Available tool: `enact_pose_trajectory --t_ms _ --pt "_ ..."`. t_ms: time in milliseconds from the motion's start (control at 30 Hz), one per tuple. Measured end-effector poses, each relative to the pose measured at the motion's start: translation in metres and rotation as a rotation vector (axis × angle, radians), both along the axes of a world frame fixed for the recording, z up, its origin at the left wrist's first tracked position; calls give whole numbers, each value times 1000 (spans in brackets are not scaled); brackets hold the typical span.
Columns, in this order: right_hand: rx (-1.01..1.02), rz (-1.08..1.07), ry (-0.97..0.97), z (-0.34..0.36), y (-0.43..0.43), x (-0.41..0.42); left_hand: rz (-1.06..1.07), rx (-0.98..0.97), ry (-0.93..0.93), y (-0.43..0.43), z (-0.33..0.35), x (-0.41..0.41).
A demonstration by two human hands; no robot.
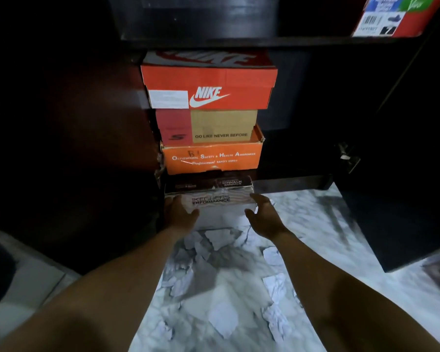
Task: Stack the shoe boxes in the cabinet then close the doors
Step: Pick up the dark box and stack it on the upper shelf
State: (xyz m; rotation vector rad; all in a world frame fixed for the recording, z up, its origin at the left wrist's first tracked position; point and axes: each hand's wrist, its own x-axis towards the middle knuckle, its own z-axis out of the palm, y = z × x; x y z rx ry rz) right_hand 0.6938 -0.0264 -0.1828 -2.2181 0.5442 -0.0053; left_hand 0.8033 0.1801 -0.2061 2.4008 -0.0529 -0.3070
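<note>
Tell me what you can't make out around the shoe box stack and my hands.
Head view only.
White sticker on the Nike box: print too blurred.
Bottom box: left corner covered by the left hand.
Red box on the upper shelf: cut off by the frame's edge.
Cabinet interior: lost in darkness.

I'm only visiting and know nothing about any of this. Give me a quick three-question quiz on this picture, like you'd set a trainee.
1. Which box is on top of the pile?
A) the red Nike box
B) a blue box
C) a plain white box

2. True or false: the left hand and the right hand sit on either side of the lowest box.

3. Fill the gap: the tan box reads "GO LIKE NEVER ___".

Key
1. A
2. True
3. BEFORE
</note>
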Motion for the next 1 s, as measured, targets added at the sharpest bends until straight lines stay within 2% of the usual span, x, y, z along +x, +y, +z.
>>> enact_pose_trajectory --t_ms 200,300,400,500,600,733,833,933,1000 --pt "-57 114 6 -22 -3 11 4 102 58 0 -14 6" --pt "-17 58 43 -28 -2 3 36 120 61 2 -11 -8" --pt "22 -67 41 -30 5 -16 108 -1 57 7 -8 -37" --pt "82 -226 -42 -32 13 -43 203 -86 -4 16 -1 -76" --pt "84 -225 4 -44 23 -72 193 -149 91 21 -15 -108" --pt "290 -362 19 -60 39 -102 122 -289 196 18 -42 -136" --pt "192 -431 -7 -64 31 -112 74 -335 264 15 -52 -142" --pt "70 -524 -10 -63 2 -109 39 -415 213 15 -63 -144" --pt "39 -489 46 -59 -20 -98 7 -417 176 12 -71 -146"
